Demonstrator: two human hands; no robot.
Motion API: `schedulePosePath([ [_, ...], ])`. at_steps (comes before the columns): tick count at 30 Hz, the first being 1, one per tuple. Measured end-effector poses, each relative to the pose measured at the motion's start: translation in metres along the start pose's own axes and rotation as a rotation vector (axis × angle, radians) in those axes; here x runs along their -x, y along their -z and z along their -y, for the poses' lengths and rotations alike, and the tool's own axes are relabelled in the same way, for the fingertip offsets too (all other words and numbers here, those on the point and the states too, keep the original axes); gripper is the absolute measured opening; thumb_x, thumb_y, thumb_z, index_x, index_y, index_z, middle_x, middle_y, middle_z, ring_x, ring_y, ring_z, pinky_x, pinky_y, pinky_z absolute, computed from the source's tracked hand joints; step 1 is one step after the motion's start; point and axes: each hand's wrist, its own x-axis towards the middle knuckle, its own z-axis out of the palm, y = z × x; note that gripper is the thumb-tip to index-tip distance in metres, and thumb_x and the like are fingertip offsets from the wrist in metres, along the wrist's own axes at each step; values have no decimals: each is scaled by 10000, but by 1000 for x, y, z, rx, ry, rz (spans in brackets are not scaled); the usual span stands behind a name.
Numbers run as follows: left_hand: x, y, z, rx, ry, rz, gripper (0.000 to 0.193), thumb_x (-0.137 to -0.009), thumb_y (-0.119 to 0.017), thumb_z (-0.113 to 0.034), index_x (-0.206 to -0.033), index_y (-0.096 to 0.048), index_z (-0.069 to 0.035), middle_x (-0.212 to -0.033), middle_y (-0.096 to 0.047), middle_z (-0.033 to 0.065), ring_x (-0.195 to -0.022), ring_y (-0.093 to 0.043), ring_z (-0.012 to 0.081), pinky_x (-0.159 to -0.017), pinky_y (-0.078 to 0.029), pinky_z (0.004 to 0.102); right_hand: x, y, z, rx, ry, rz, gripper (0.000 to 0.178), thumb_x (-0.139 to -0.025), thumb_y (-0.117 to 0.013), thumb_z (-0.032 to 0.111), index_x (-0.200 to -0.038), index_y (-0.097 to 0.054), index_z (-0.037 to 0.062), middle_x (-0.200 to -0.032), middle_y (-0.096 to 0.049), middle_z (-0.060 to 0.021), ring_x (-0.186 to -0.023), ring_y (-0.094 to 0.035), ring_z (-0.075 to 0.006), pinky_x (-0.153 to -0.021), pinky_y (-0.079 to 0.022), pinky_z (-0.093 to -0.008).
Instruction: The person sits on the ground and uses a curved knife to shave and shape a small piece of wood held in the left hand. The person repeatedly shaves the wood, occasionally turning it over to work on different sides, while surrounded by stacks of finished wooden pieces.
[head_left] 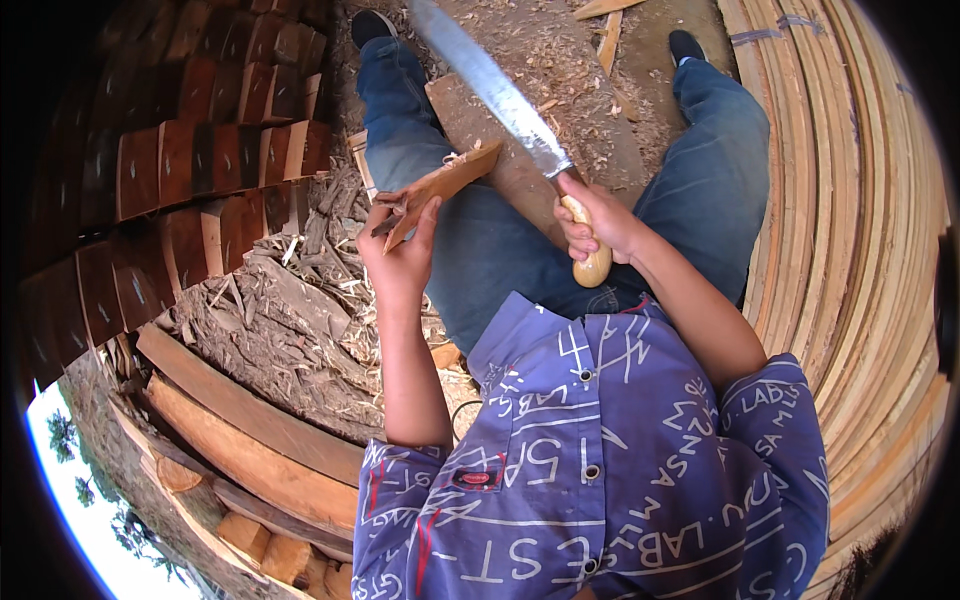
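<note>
My left hand [400, 258] is closed around the lower end of a short, flat piece of wood [448, 180], tilted up over my left thigh. Dark, rough splinters show at the gripped end, and a few pale shavings cling to its upper edge. In my right hand [602, 222] is a machete [497, 92], gripped by its light, rounded wooden handle. Its long, broad blade points up and to the left, raised over the ground between my legs. Blade and wood are apart in this view. Some left fingers are hidden behind the wood.
Stacked cut wood blocks [160, 165] rise at the left. Long pale strips [840, 200] lie bundled at the right. A flat board [590, 120] strewn with shavings lies between my legs. Bark and chips [290, 290] cover the left ground, near split logs [250, 425].
</note>
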Motion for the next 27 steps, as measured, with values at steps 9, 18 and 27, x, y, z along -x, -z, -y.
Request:
schedulePosePath([
  [9,16,-1,35,47,-53,-137,228,-833,-754,-82,-955,-648,78,-877,-694,102,-793,-650,127,-740,-502,252,-13,0,1,635,336,-375,464,-964,-579,433,-722,-482,49,-537,-446,1,-423,-440,-116,-467,-402,-327],
  [18,23,-21,30,163,-1,-265,260,-859,-732,-93,-1017,-625,83,-901,-685,113,-802,-651,141,-749,-508,264,-53,-7,-15,1212,428,-431,461,-906,-606,486,-905,-711,37,-685,-638,-207,-683,-640,-395,-654,-503,-452],
  [27,10,-17,36,394,114,-326,251,-885,-696,-104,-1037,-611,77,-951,-666,148,-821,-659,164,-711,-585,294,-42,3,-15,1175,605,-482,452,-910,-641,423,-841,-681,-22,-630,-592,-193,-579,-592,-317,-566,-448,-427],
])
